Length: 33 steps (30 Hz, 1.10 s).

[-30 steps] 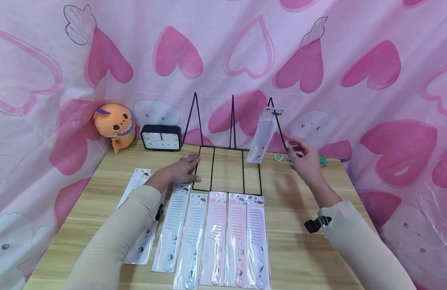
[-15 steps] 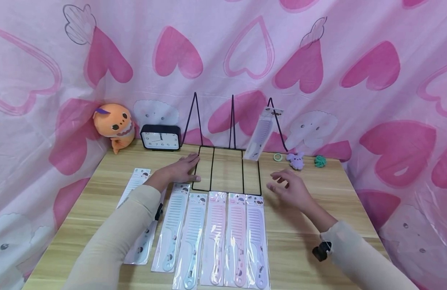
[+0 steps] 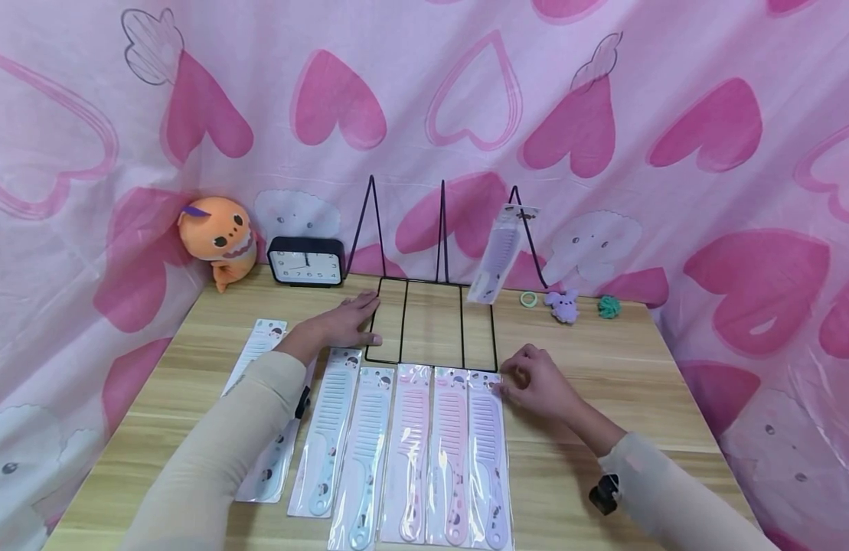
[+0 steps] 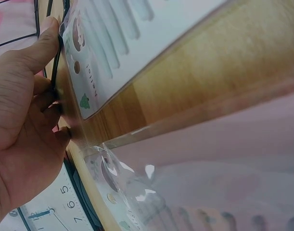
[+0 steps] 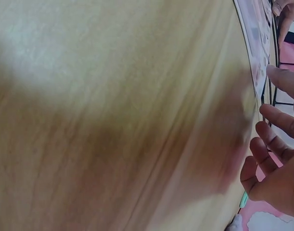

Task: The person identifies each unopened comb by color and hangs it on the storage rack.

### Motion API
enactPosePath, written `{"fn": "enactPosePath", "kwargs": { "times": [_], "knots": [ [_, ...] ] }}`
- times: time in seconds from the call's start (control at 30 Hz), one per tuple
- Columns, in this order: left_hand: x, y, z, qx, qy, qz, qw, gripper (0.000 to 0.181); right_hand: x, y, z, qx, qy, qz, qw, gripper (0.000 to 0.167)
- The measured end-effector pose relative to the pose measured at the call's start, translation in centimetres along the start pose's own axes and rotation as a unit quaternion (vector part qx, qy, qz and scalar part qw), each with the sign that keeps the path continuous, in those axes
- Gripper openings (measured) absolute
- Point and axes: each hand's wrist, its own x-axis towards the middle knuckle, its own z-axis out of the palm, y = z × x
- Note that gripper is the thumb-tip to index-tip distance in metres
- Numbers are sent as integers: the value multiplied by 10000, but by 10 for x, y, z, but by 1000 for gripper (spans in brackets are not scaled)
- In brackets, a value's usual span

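Observation:
A black wire rack (image 3: 434, 282) stands at the back of the table, with three tall triangular prongs. One packaged purple comb (image 3: 496, 256) hangs tilted on its right prong. My left hand (image 3: 341, 321) rests at the rack's left side, thumb and fingers along the base wire; in the left wrist view the hand (image 4: 26, 120) lies beside the wire. My right hand (image 3: 543, 383) is at the top corner of the rightmost packaged comb (image 3: 488, 459), fingers bent; in the right wrist view the hand (image 5: 276, 139) has its fingers spaced apart, thumb near the package edge.
Packaged blue combs (image 3: 331, 428) and pink combs (image 3: 412, 451) lie in a row before the rack, another package (image 3: 262, 344) partly under the left arm. A black clock (image 3: 305, 262) and orange plush (image 3: 217, 233) stand back left; a purple toy (image 3: 563, 306) and green item (image 3: 608, 307) lie back right.
My right hand has come away from the purple toy at the back right, moving down and left to the rightmost comb. The hanging comb has swung slightly. My left hand has stayed.

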Motion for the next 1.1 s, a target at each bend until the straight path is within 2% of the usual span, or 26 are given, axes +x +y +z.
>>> {"fn": "enactPosePath", "kwargs": {
  "times": [0.2, 0.4, 0.53, 0.8, 1.1],
  "knots": [
    [2, 0, 0, 6, -25, -29, 10000, 97, 0, -2, 4, -220, 39, -83, 9997, 33],
    [2, -1, 1, -40, -71, -150, 9999, 97, 2, -5, 5, -154, -152, 239, 9995, 32],
    [2, 0, 1, -44, -51, -121, 9999, 97, 2, -8, 7, -62, -213, 427, 9988, 32],
    [2, 0, 1, -29, -39, -113, 9999, 97, -3, -20, 12, 395, -134, 721, 9965, 28],
    [3, -1, 2, -23, -65, -126, 9999, 98, -5, -33, 18, 517, 96, 1123, 9923, 29]
  ]
}}
